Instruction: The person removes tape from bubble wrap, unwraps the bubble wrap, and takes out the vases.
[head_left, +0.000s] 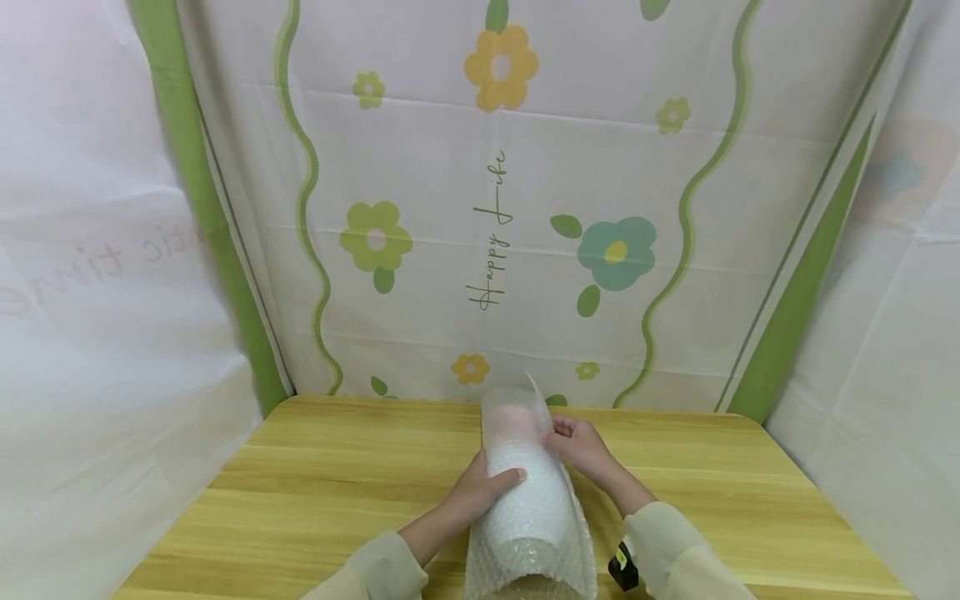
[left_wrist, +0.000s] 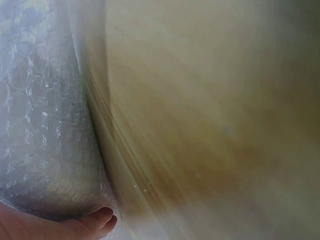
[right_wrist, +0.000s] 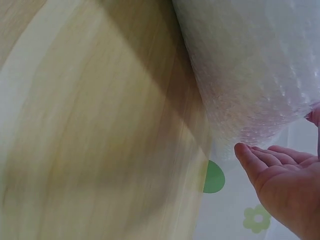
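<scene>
A long, rounded bundle in bubble wrap (head_left: 528, 508) lies on the wooden table, a pinkish part showing through its far end. The loose wrap edge rises at the far end and spreads along the right side. My left hand (head_left: 480, 492) grips the bundle's left side, thumb across the top. In the left wrist view, fingertips (left_wrist: 102, 217) rest at the bubble wrap (left_wrist: 45, 115). At the far right side, my right hand (head_left: 581, 450) touches the wrap with loosely bent fingers. The right wrist view shows this hand (right_wrist: 287, 185) beside the bubble wrap (right_wrist: 255, 75).
A small black object with a yellow mark (head_left: 622, 567) lies by the right sleeve. The wooden table (head_left: 337, 483) meets a flowered cloth backdrop (head_left: 442, 167). White cloth hangs at both sides.
</scene>
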